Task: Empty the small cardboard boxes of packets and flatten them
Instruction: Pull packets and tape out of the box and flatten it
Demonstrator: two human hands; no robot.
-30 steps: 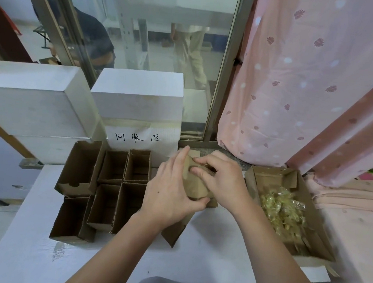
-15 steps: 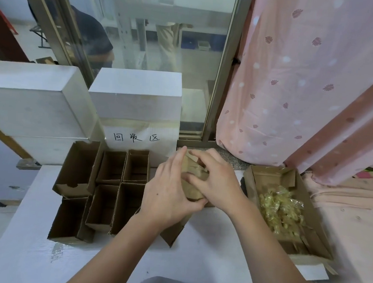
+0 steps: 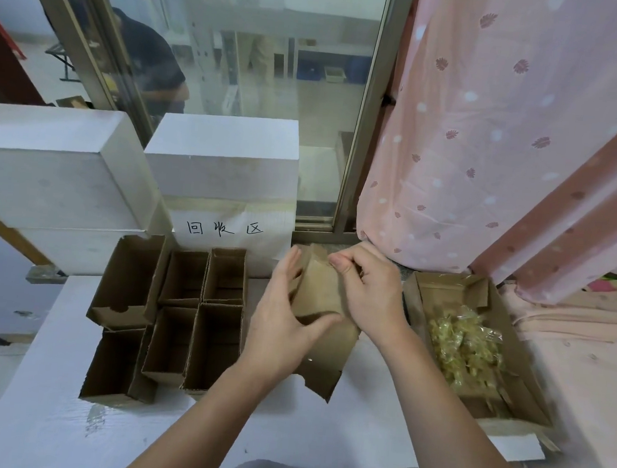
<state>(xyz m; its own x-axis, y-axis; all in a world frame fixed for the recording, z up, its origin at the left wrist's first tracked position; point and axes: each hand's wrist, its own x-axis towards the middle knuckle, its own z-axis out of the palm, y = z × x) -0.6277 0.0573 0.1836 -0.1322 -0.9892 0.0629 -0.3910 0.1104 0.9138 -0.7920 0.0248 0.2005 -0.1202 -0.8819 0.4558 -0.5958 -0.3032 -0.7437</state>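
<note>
Both hands on small cardboard box [image 3: 319,289], left hand [image 3: 280,327] clasping (fingers spread), right hand [image 3: 370,293] pinching flap

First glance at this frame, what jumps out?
Dead centre, the left hand and right hand grip a small cardboard box held above the white table. To the left sits a cluster of open, empty-looking boxes below a handwritten sign. On the right, a cardboard tray holds a heap of clear yellowish packets, with a pink curtain behind.
</note>
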